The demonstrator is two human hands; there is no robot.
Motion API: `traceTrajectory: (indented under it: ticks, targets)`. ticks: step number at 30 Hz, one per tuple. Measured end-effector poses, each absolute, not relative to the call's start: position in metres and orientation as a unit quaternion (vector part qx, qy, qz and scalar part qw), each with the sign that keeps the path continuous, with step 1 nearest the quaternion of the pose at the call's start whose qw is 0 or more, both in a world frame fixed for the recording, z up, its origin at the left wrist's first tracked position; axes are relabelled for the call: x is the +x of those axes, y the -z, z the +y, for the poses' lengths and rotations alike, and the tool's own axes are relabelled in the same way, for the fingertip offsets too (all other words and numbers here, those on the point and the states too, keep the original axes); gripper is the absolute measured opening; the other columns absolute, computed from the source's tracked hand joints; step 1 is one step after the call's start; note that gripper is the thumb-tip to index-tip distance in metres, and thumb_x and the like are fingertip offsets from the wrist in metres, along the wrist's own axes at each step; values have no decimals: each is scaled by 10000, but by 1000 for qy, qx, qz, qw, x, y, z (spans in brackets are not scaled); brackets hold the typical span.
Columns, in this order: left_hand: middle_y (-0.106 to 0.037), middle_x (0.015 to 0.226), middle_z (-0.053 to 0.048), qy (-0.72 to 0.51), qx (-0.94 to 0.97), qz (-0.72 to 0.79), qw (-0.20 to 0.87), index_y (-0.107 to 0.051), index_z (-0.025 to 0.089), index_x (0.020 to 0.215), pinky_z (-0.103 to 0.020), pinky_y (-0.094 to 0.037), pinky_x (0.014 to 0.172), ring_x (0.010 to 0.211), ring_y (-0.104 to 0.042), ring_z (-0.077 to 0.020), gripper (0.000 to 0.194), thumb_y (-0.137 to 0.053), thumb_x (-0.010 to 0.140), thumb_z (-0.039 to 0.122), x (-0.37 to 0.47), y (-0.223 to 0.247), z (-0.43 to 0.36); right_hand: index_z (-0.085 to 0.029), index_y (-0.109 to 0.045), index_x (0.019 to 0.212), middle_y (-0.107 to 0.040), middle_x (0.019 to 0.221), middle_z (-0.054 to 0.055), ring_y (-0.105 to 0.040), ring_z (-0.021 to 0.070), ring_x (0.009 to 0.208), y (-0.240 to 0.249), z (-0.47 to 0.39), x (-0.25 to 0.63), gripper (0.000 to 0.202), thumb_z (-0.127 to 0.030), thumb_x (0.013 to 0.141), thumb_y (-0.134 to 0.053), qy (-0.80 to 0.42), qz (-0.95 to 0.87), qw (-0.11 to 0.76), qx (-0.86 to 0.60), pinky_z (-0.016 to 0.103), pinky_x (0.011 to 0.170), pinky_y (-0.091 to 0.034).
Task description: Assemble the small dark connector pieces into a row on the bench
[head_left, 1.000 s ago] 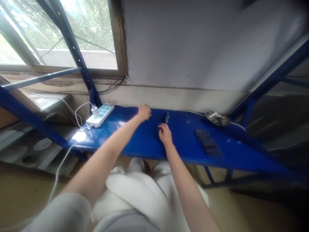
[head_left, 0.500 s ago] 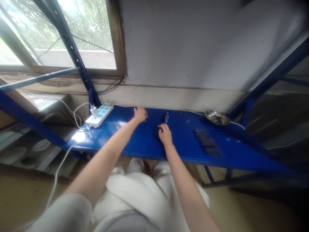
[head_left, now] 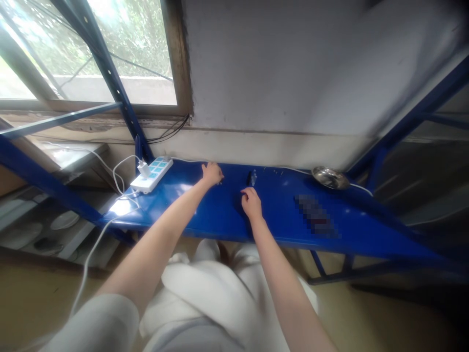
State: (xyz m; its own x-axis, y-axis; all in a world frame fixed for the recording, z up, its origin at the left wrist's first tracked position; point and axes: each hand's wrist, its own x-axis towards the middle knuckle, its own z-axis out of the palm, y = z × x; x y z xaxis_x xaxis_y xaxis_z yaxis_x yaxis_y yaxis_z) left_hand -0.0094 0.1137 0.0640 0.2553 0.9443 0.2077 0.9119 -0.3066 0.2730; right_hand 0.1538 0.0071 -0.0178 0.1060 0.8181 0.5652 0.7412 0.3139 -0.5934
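The bare left hand (head_left: pixel 212 174) has slid a little toward nine o'clock, closer to the long white plastic power strip (head_left: pixel 157 169) with blue-green sockets. One finger now pokes out toward ten o'clock.

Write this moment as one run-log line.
left hand: far side of blue table, grip unclear | right hand: by small dark object, grip unclear | power strip: left end | metal dish: right side

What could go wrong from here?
The right hand is close to the small clear pieces, so a careless move might scatter them. The white cable hangs over the edge of the blue table near the left arm; a snag could tug the power strip.
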Motion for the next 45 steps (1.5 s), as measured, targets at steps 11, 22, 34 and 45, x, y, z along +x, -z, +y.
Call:
traceTrajectory:
  ticks: [11,22,34,45]
  targets:
    - [-584,1081,-105,-208,795,568,43,-663,188,893,-529,-266,931,1100,-423,-296,218,-589,748,333,-7,-74,109,-176,-605,891,-589,980,84,-572,183,838,18,7,154,286,-151,779,-343,-41,-655,464,-595,307,720,-463]
    - [-312,1417,-118,-50,923,380,-14,-204,193,1403,-433,-291,957,1249,-308,-268,616,-374,815,123,48,-45,77,-170,-591,788,-584,857,83,-538,186,799,20,10,157,240,-132,746,-357,-4,-600,492,-631,292,697,-438]
    - [-549,1188,-121,-156,878,447,67,-514,179,1183,-437,-319,940,1102,-459,-255,392,-391,816,117,75,-28,77,-176,-589,735,-573,821,79,-515,189,775,15,9,157,234,-134,735,-358,-29,-595,474,-649,302,697,-428]
    - [-656,809,-46,-385,758,486,200,-630,175,893,-278,-469,710,743,-587,-150,160,-539,761,174,41,-8,55,-125,-614,988,-549,1124,174,-431,296,1093,23,17,156,331,-179,751,-389,-12,-521,418,-744,502,896,-303]
